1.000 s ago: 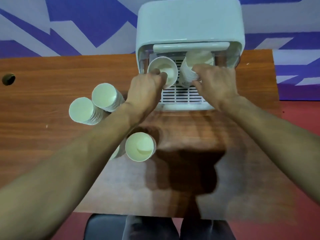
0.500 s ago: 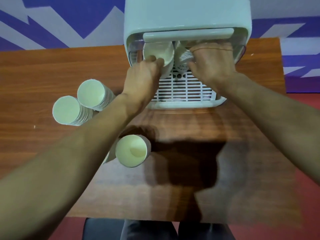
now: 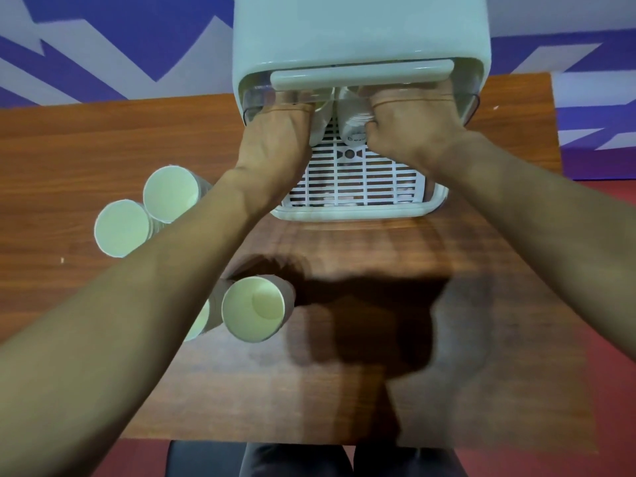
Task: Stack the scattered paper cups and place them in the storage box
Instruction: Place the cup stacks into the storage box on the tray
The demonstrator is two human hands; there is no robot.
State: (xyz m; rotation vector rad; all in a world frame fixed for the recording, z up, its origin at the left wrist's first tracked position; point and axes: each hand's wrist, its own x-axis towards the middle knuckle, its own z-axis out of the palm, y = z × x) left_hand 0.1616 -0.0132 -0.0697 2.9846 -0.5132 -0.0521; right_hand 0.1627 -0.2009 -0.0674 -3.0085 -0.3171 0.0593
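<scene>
**Both hands in the mouth of the storage box, each on cups**

The brown wooden worktop point(image 3: 86, 139) fills most of the view. At its far edge stands the white storage box point(image 3: 361, 32), with its front flap point(image 3: 361, 76) raised. Its slotted floor point(image 3: 351, 185) shows below the hands. Both forearms reach across the worktop into the opening.

The left hand point(image 3: 275, 139) has its back to the camera. Its fingers go in under the flap, so how far they curl cannot be told. It holds a tilted cup point(image 3: 320, 123), which lies against its thumb side with the bottom end toward the person.

The right hand point(image 3: 413, 129) grips a cup stack point(image 3: 354, 127). Its fingers point(image 3: 372, 125) are curled onto the right side of the stack near the lower end. The stack sits just left of the knuckles.

The tilted cup and the cup stack lie side by side between the two hands, above the slotted floor. Their tops are hidden under the flap.

Out on the worktop, left of the box, a far stack point(image 3: 171, 193) touches a near stack point(image 3: 121, 228), and both have their mouths toward the camera. Closer to the person, an open cup point(image 3: 254, 308) stands beside a hidden cup point(image 3: 201, 321), which is mostly covered by the left forearm.
</scene>
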